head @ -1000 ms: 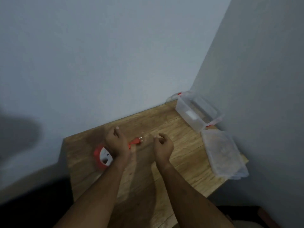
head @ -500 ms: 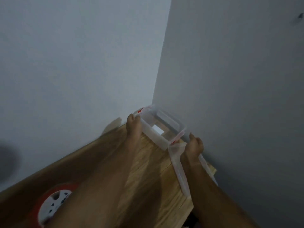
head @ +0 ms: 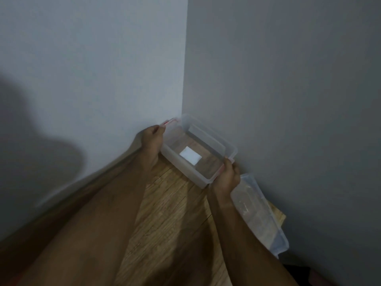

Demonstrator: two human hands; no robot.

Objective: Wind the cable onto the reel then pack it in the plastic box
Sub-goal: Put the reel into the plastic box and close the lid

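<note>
Plastic box [head: 208, 141] is what we find gripped at both short ends: our left hand [head: 151, 139] curls its fingers over the far end, right by a red latch [head: 168, 122], and our right hand [head: 225, 175] curls over the near end, thumb on the rim beside another red latch [head: 219, 171]. Both hands hold it; neither is spread wide. We cannot tell whether the box rests on the surface or is just raised off it. It sits in the far corner, close to where two plain pale walls [head: 92, 58] meet, over a wooden tabletop [head: 171, 207] with a light plank grain. We see the box as clear and rectangular, open at the top, with a white square label [head: 190, 155] showing at its bottom and the wood visible through it. Just beyond our right hand, along the right-hand wall, a clear lid [head: 257, 211] lies flat on the table, its near end reaching the table's edge. We count one box, one lid, two red latches, one label and two hands. The reel and cable are out of our sight here. A dark shadow falls on the left wall.
</note>
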